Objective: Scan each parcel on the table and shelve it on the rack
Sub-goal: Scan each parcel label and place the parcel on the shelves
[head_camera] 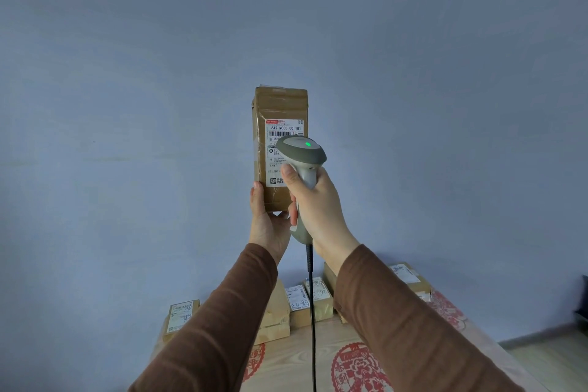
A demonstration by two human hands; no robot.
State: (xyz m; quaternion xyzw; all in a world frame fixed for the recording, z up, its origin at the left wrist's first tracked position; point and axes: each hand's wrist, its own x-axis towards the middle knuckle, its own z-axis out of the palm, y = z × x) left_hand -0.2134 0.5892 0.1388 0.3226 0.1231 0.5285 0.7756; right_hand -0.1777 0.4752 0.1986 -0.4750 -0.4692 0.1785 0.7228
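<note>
Left hand (pixel 269 219) grips parcel (pixel 280 111) upright by its base, right hand (pixel 313 200) clamps scanner (pixel 301 153) just in front of label, other pkgs (pixel 310 301) on tabletop (pixel 302 356) below.

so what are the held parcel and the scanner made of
Parcel: looks like brown cardboard, glossy with clear tape wrinkles, white paper label stuck on. Scanner: seemingly matte plastic, light grey body with darker grey head trim, green light lit.
</note>
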